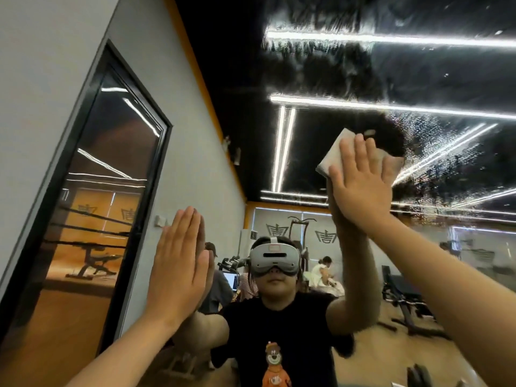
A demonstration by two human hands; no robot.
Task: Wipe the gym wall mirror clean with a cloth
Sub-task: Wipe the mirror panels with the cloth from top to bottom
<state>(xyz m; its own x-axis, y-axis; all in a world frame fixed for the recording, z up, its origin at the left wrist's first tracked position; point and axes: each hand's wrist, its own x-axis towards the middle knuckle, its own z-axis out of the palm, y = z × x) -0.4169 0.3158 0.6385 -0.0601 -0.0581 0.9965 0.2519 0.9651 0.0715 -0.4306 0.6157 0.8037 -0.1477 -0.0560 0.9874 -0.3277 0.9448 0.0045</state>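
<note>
Head view, largest thing first. Takes in one gym wall mirror (418, 74), beaded and smeared with wet streaks across its upper part, clearer lower down. Reads as mid-wipe: some of the upper mirror looks wiped, with thick droplets left on the mirror's upper right. Catches one black-framed glass door (106, 191) toward the mirror's left side; cannot tell whether real or reflected. Counts two bare hands on the mirror. Presses the cloth flat to the glass with the right hand (360, 188), high on the mirror's right half, fingers straight and spread, not curled round anything. Braces, apparently, with the left hand (178, 263), lower and toward the mirror's left: palm flat on the glass, fingers straight and together, released, holding nothing. Counts one pale folded cloth (333, 155), smallest of all, pinned between right palm and mirror, one corner showing above the fingertips. Calls next, probably, for sweeping the cloth rightward through the beaded patch on the mirror's upper right, with even pressure to keep the fold under the palm, then overlapping passes along the streaked top band.
</note>
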